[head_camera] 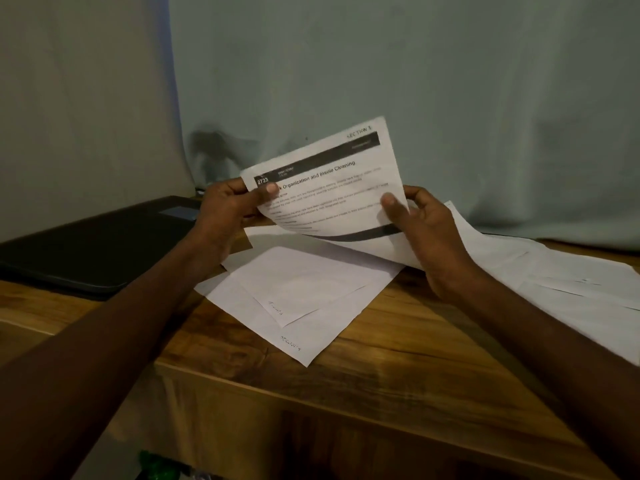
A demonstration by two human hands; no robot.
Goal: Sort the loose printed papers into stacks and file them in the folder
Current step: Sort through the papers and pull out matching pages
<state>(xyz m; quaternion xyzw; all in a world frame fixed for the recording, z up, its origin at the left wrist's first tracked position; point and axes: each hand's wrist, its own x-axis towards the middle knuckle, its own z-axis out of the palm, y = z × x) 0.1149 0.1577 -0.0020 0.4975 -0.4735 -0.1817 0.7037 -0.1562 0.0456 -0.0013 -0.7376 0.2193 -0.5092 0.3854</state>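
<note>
Presently both hands — left hand (232, 206), right hand (420, 225) — pinch the printed sheet (329, 188) upright, likely to read its heading before sorting.

The sheet's (332, 188) small print is too blurred to read, and the right papers (568, 282) run off the frame edge.

Home study corner, likely; wooden desk (398, 341) against curtain (415, 81); black folder (93, 247); printed papers (294, 299) scattered.

Head cam, fwd-down, close over table (398, 358).
</note>
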